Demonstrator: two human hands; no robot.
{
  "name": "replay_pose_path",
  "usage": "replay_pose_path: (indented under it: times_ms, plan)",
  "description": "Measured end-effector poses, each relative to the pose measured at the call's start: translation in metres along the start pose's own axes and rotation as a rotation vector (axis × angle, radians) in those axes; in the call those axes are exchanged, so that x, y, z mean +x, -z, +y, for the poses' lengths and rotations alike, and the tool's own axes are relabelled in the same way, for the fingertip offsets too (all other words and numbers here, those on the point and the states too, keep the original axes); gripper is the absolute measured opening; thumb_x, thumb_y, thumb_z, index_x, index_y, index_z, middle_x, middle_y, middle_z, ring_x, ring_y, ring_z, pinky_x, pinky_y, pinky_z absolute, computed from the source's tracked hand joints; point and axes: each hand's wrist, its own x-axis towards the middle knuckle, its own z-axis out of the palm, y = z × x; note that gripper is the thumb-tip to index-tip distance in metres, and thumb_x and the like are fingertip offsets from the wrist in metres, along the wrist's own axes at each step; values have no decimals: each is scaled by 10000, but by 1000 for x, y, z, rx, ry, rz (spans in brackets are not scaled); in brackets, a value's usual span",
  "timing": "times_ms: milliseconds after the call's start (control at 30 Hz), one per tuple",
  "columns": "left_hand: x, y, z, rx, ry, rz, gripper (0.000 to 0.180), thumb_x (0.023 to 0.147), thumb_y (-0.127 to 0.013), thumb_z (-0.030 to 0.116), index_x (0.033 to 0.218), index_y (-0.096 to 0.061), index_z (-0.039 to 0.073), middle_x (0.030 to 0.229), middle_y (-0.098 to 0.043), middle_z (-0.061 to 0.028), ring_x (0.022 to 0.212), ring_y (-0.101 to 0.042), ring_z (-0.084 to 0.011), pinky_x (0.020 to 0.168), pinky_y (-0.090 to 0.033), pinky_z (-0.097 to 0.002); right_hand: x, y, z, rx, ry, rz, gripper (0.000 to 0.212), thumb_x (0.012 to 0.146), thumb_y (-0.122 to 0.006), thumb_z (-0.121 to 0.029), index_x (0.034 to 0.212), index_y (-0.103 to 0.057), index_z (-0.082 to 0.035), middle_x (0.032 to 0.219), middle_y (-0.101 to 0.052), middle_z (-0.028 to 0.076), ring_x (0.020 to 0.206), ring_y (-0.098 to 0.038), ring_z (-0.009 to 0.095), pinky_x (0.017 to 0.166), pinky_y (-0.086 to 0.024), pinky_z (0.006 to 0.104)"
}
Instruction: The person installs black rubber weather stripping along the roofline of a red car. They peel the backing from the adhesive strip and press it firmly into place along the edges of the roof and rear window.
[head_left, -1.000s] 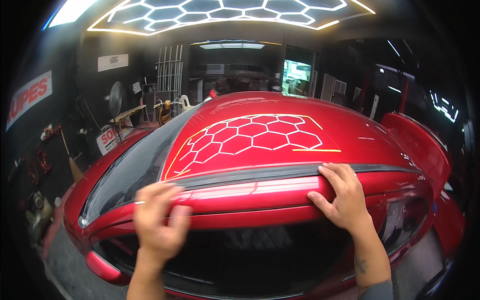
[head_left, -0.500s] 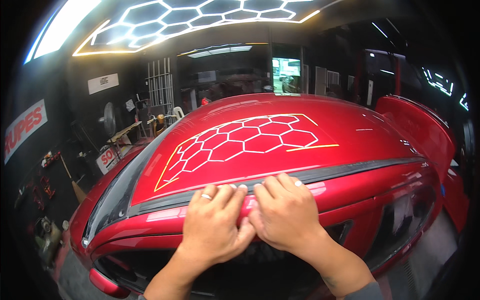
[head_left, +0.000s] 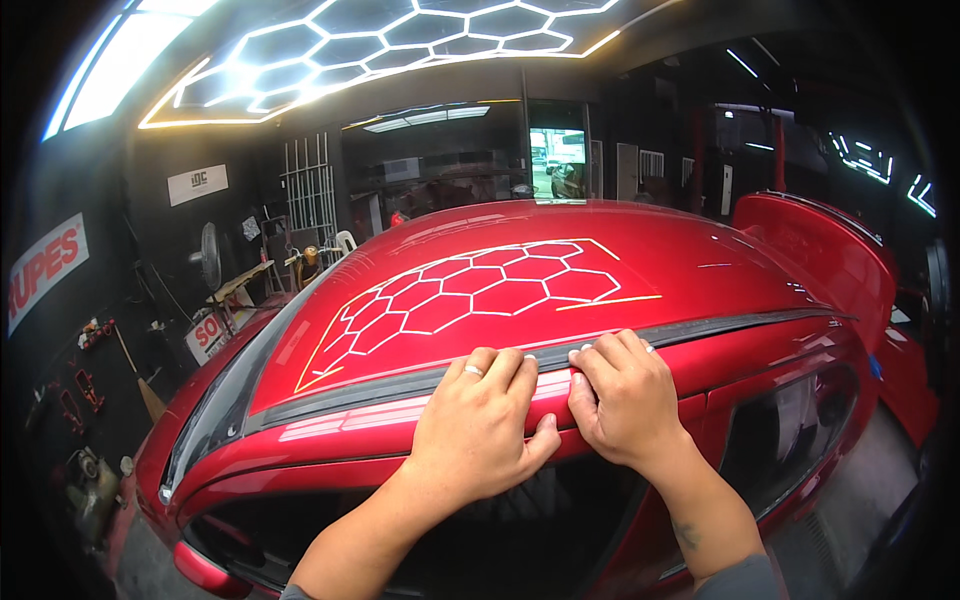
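A long black roof trim strip [head_left: 740, 323] runs along the near side of the red car's roof [head_left: 670, 265]. My left hand [head_left: 470, 435] reaches across the red side rail, its fingertips bent onto the strip and its thumb on the red paint. To its right, my right hand [head_left: 628, 400] curls its fingertips onto the same strip, with the thumb tucked toward the rail. A narrow gap lies between the two hands. What is under the fingertips is partly hidden by the fingers.
Below the rail are dark side windows [head_left: 795, 425]. The windshield [head_left: 225, 405] slopes off at left, near a side mirror [head_left: 205, 572]. A raised red rear panel [head_left: 825, 250] stands at right. Bright hexagon lights [head_left: 430, 40] hang overhead, mirrored in the roof.
Both hands have shifted right along the trim strip, and the gap between them has widened. The left thumb has come away from the right hand. The view has shifted slightly.
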Motion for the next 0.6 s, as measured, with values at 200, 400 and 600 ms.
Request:
replay_pose_path:
  times_ms: [200,400,600]
  plan:
    - [9,-4,5,-32,21,-50,525,826,-804,310,1209,-758,-47,1127,-711,-162,1013,-669,-352,919,-566,-461,12,8,-7,-32,-21,-121,196,892,-765,-228,852,-689,-52,871,-654,97,854,-661,310,777,-569,461]
    - [-3,0,8,55,-19,-111,758,956,-794,549,1374,-693,-75,1245,-678,-206,1175,-649,-376,1061,-537,-481,-38,41,55,-8,-54,5,296,954,-783,-242,1134,-804,-8,1121,-794,166,1083,-748,367,956,-611,493]
    - [51,-39,36,-33,-225,-163,842,944,-797,630,1365,-674,-89,1249,-672,-217,1215,-630,-382,1095,-526,-478,-47,49,70,-110,-82,-18,255,948,-759,-173,1148,-814,-26,1148,-790,144,1088,-734,354,979,-594,479]
